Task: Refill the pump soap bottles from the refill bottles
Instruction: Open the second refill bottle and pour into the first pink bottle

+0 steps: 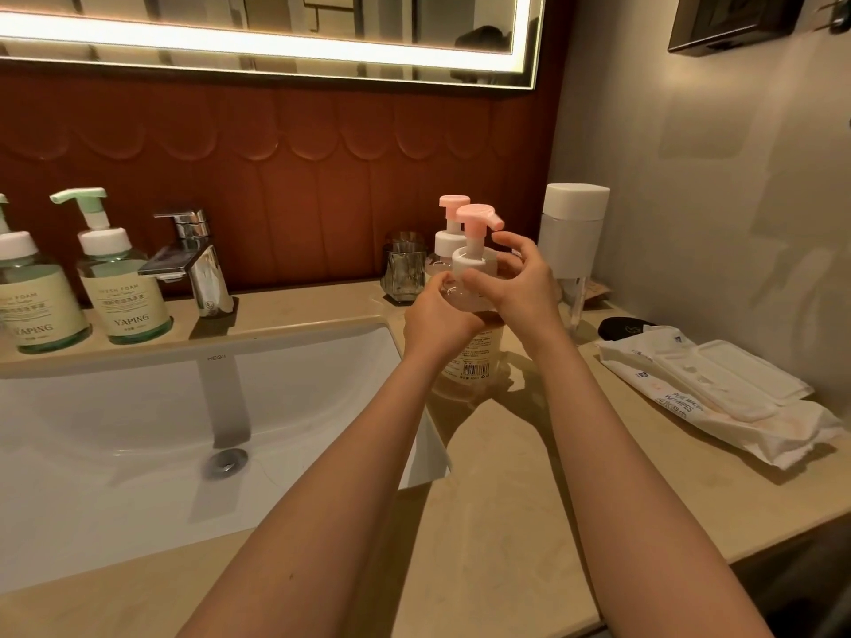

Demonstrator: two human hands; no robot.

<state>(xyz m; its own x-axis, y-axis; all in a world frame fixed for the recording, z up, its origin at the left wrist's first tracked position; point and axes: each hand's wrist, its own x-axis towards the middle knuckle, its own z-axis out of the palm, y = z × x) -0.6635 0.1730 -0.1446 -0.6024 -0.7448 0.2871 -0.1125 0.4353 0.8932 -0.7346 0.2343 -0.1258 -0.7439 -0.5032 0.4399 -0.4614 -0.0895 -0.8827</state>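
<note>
A clear pump bottle (474, 356) with a pink pump head and white collar stands on the beige counter (506, 476), right of the sink. My left hand (437, 315) grips its body below the collar. My right hand (515, 278) curls its fingers round the white collar. Just behind stands a second pink-pump bottle (449, 237), partly hidden. Two green-pump bottles labelled YAPING, one at the left edge (32, 297) and one beside it (122, 283), stand left of the tap.
A white sink (138, 430) with a chrome tap (193, 260) fills the left. A glass tumbler (403, 269) and a tall white-capped bottle (571, 241) stand near the back wall. Wet-wipe packs (718, 398) lie at the right, beside a dark object (621, 326).
</note>
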